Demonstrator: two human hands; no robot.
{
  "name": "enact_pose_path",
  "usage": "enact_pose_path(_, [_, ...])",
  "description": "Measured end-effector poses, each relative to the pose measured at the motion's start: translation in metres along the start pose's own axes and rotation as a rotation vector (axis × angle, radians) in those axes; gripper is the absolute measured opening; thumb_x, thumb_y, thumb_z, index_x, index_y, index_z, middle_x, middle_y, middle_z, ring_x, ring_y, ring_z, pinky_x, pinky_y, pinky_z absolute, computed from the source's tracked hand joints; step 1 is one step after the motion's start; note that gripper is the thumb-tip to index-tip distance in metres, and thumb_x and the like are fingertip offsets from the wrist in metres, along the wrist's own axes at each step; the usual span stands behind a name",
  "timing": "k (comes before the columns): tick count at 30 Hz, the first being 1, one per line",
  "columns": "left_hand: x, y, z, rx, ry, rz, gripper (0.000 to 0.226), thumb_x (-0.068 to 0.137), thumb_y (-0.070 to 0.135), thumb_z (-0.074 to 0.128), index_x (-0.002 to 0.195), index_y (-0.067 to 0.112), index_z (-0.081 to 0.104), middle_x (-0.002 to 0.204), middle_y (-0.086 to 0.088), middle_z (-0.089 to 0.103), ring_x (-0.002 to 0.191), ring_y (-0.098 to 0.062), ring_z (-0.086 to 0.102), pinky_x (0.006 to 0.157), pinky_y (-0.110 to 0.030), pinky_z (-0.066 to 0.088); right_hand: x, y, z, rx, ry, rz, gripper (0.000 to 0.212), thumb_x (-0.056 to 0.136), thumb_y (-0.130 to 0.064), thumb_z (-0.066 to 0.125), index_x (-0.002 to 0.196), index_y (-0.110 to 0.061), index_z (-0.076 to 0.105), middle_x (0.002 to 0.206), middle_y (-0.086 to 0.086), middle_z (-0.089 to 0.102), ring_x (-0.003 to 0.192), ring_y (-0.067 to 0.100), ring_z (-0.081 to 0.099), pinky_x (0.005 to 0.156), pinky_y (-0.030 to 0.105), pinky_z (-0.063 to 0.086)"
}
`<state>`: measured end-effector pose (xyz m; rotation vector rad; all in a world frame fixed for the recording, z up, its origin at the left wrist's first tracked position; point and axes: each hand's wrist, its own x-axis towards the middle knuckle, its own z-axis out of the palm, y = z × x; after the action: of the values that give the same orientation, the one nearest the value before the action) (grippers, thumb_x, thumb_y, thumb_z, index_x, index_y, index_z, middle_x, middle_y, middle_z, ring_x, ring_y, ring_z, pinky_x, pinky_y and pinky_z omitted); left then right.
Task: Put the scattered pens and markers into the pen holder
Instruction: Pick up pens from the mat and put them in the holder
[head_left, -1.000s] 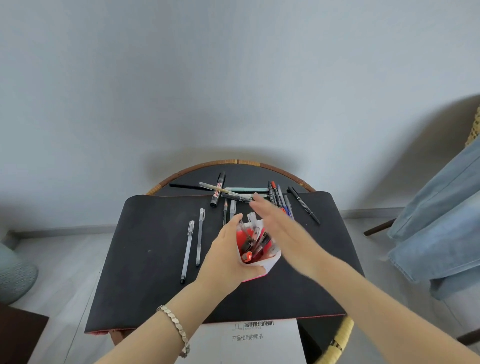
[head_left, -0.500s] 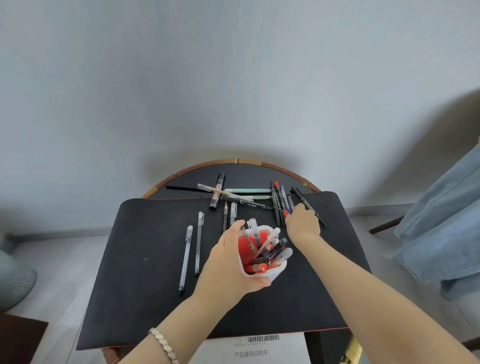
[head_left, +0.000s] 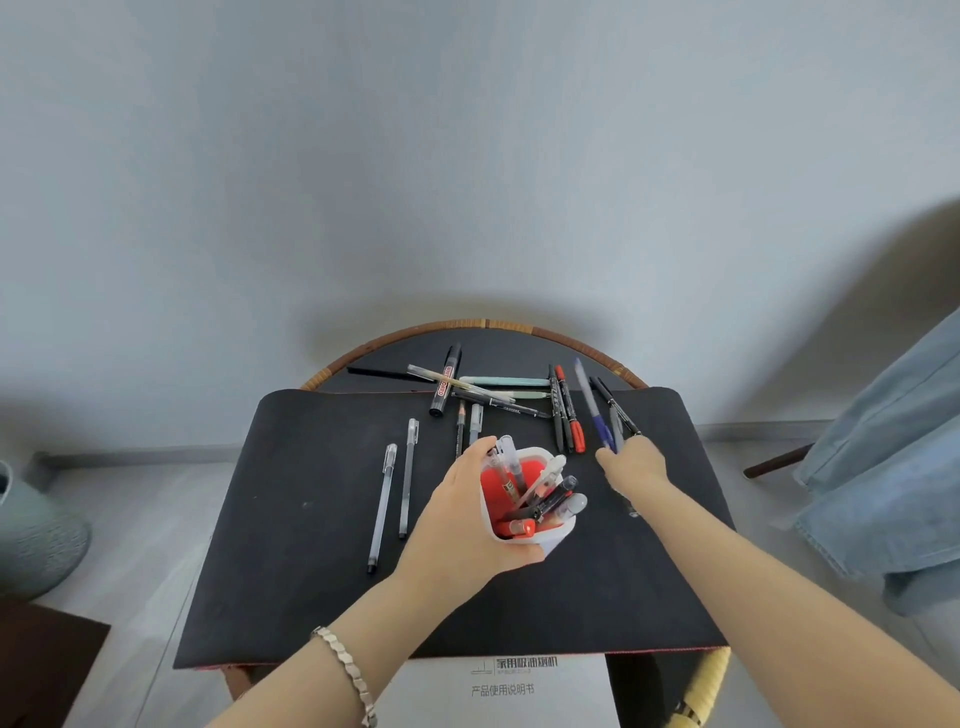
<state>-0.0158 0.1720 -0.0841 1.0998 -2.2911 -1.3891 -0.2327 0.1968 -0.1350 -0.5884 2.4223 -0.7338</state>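
Note:
My left hand (head_left: 457, 519) grips a white pen holder with a red inside (head_left: 524, 535), tilted towards me and holding several pens. My right hand (head_left: 634, 462) is closed around a blue pen (head_left: 592, 410) and a grey one beside it, their far ends raised off the mat. A black pen (head_left: 615, 405) lies just behind them. Black and red markers (head_left: 566, 410) lie side by side left of my right hand. Two clear pens (head_left: 395, 488) lie on the left of the black mat (head_left: 291, 519). A crossed pile of pens and a black marker (head_left: 447, 379) sits at the back.
The mat covers a round rattan-rimmed table (head_left: 483, 325) against a grey wall. A white booklet (head_left: 509, 686) sticks out under the mat's near edge. Blue denim cloth (head_left: 883, 467) hangs at the right. A grey-green vase (head_left: 31, 535) stands on the floor at left.
My right hand reached from over the holder to the pens at the right, closed on the blue and grey pens and lifted their far ends. The left hand kept hold of the holder.

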Motion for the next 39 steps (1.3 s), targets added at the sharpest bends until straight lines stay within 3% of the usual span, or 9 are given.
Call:
enact_pose_path(4, [0.001,0.009,-0.001,-0.032,-0.016,-0.018,0.08,0.046,0.056,0.073,0.113,0.045,0.031,0.126,0.015,0.046,0.119,-0.012,0.048,0.104,-0.03,0.042,-0.028,-0.003,-0.045,0.236,0.127,-0.229,0.011,0.089,-0.016,0.049,0.09,-0.008,0.057,0.073,0.01,0.057,0.054,0.019,0.047,0.047,0.025,0.038])
enact_pose_path(9, [0.003,0.014,0.005,-0.046,-0.008,0.005,0.064,0.065,0.025,0.08,0.098,0.052,0.032,0.097,0.036,0.044,0.094,0.013,0.051,0.089,-0.009,0.038,-0.095,-0.034,-0.132,0.398,0.202,-0.555,0.025,0.088,-0.016,0.054,0.067,-0.027,0.061,0.042,-0.009,0.047,0.04,0.007,0.037,0.04,0.01,0.031])
enact_pose_path(14, [0.006,0.008,0.007,-0.089,-0.04,-0.042,0.061,0.07,0.015,0.078,0.105,0.04,0.034,0.109,0.024,0.044,0.096,0.006,0.051,0.101,-0.017,0.042,-0.149,-0.064,-0.155,0.32,0.116,-0.783,0.021,0.086,-0.015,0.055,0.07,-0.026,0.063,0.049,-0.01,0.053,0.045,0.009,0.042,0.047,0.011,0.036])
enact_pose_path(18, [0.005,0.015,0.006,-0.094,-0.028,-0.01,0.059,0.067,0.011,0.079,0.09,0.042,0.033,0.092,0.028,0.045,0.085,0.02,0.054,0.067,0.003,0.04,-0.148,-0.071,-0.106,0.104,0.029,-0.788,0.02,0.087,-0.02,0.056,0.07,-0.029,0.063,0.058,-0.006,0.059,0.054,0.008,0.047,0.052,0.012,0.039])
enact_pose_path(24, [0.008,0.013,0.008,-0.071,-0.054,-0.052,0.075,0.066,0.026,0.08,0.12,0.036,0.029,0.122,0.012,0.05,0.114,-0.01,0.05,0.105,-0.033,0.042,-0.124,-0.065,-0.053,-0.154,-0.183,-0.648,0.025,0.09,-0.029,0.051,0.1,-0.01,0.064,0.064,-0.009,0.05,0.056,0.004,0.047,0.053,0.008,0.036])
enact_pose_path(29, [0.009,0.007,0.009,-0.075,-0.038,-0.03,0.086,0.061,0.028,0.082,0.123,0.04,0.023,0.133,0.004,0.05,0.121,-0.017,0.051,0.107,-0.035,0.042,-0.123,-0.066,-0.08,0.289,-0.023,-0.584,0.028,0.098,-0.026,0.031,0.113,-0.025,0.054,0.055,-0.005,0.046,0.041,0.002,0.04,0.044,0.012,0.035])
enact_pose_path(32, [0.01,0.003,0.009,-0.061,-0.031,0.001,0.097,0.066,0.025,0.081,0.135,0.036,0.013,0.143,0.005,0.038,0.129,-0.014,0.041,0.108,-0.027,0.034,-0.122,-0.068,-0.092,0.8,-0.168,-0.437,0.034,0.099,-0.013,0.03,0.111,-0.039,0.048,0.062,-0.006,0.066,0.053,0.005,0.047,0.055,0.013,0.046])
enact_pose_path(37, [0.007,-0.002,0.009,-0.032,-0.076,0.019,0.056,0.08,0.009,0.068,0.119,0.033,0.036,0.123,0.017,0.045,0.125,-0.014,0.045,0.079,0.001,0.041,-0.123,-0.076,-0.093,1.272,-0.27,-0.295,0.035,0.093,0.008,0.032,0.109,-0.015,0.053,0.086,0.004,0.061,0.062,0.013,0.047,0.063,0.021,0.045])
enact_pose_path(39, [0.008,-0.001,0.009,-0.028,-0.008,0.007,0.081,0.072,0.021,0.076,0.135,0.03,0.026,0.141,0.009,0.036,0.127,-0.012,0.042,0.095,-0.009,0.038,-0.122,-0.076,-0.09,1.281,-0.198,-0.378,0.049,0.09,0.014,0.035,0.12,-0.023,0.043,0.09,0.005,0.056,0.063,0.014,0.053,0.071,0.024,0.053])
